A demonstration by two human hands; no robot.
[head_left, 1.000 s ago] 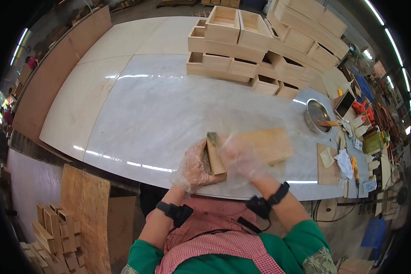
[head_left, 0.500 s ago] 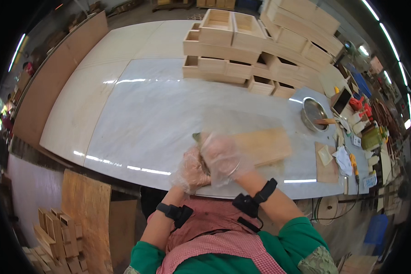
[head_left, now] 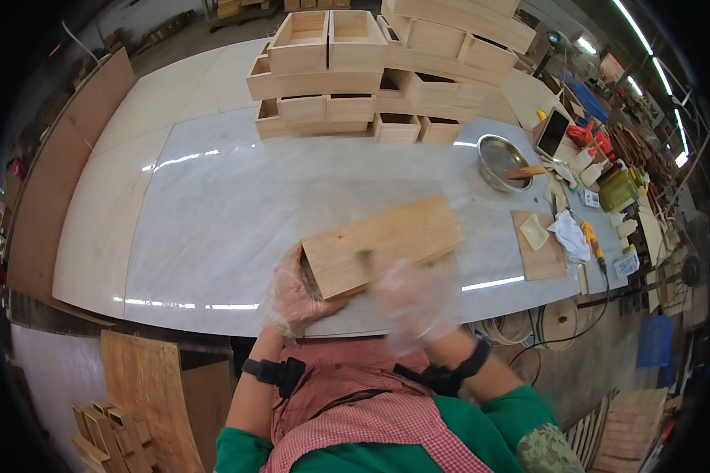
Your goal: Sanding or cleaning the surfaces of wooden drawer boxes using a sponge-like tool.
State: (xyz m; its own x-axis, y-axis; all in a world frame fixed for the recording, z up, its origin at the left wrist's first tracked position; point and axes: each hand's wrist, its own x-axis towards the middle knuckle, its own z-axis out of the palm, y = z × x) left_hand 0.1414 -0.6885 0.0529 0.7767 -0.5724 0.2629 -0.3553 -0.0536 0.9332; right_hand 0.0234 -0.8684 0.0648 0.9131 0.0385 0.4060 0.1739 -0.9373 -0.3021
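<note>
A pale wooden box-like piece (head_left: 394, 236) lies slanted on the grey table, its broad face up. My left hand (head_left: 294, 296), in a clear plastic glove, grips its near left end, where a dark gap shows under the top face. My right hand (head_left: 414, 296), also gloved, is over the near edge of the piece and blurred by motion. A small dark green thing (head_left: 364, 257) shows at its fingertips against the wood; its kind is too smeared to make out.
Stacked wooden drawers (head_left: 331, 83) stand at the back. A metal bowl (head_left: 503, 162) with a wooden-handled tool sits to the right. Nearby are a small board with a pale dish (head_left: 534, 232), a white cloth (head_left: 569, 235), a yellow corded tool (head_left: 593, 239) and bottles.
My right hand has moved right and toward me, away from my left hand, and the green thing has moved with it. The wooden piece is now uncovered. The view has shifted right.
</note>
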